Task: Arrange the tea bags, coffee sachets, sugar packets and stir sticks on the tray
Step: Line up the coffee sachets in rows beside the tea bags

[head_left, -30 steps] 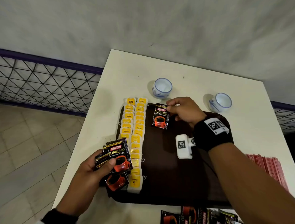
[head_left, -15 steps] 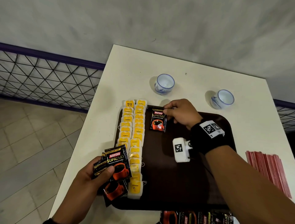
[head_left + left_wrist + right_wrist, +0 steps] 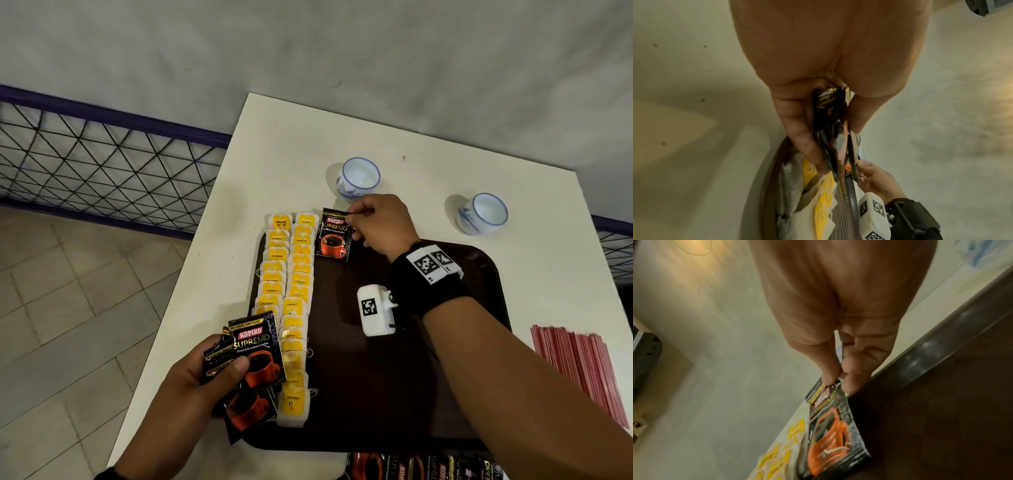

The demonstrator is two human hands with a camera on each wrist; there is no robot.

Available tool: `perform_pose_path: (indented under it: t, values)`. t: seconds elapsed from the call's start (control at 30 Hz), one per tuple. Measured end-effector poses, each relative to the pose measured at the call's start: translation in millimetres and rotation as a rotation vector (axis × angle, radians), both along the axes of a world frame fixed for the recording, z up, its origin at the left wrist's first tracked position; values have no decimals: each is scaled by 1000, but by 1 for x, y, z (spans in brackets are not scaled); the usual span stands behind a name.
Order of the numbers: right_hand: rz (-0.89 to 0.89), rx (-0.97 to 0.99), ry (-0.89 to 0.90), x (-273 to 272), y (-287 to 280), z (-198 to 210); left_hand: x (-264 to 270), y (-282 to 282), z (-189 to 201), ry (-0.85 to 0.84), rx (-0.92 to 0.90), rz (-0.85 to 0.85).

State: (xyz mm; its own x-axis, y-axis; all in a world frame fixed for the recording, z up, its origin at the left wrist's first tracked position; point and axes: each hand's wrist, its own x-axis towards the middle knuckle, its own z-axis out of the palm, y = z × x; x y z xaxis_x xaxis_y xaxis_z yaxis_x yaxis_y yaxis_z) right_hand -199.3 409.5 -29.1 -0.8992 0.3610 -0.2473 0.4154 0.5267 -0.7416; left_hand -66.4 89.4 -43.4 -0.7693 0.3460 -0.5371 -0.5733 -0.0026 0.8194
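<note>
Right hand (image 3: 380, 222) pinches the top corner of a coffee sachet (image 3: 334, 239) at the tray's (image 3: 479, 260) far edge, beside two tea bag rows (image 3: 291, 291). Left hand (image 3: 191, 380) grips a sachet bundle (image 3: 255, 356).

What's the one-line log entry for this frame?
right hand: pinching coffee sachet on tray | left hand: gripping sachet stack

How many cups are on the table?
2. One cup stands beyond the tray's far edge, just past the right hand. The other cup stands to its right, near the tray's far right corner.
</note>
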Motion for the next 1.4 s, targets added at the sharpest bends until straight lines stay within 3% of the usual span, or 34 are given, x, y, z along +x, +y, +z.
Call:
perform_pose_path:
  t: [0.6, 1.4]
  values:
    - [30, 48, 33, -11, -9, -5, -1, 1, 0, -15, -18, 8]
    - [-92, -119, 49, 10, -9, 10, -8, -2, 9, 43, -64, 5]
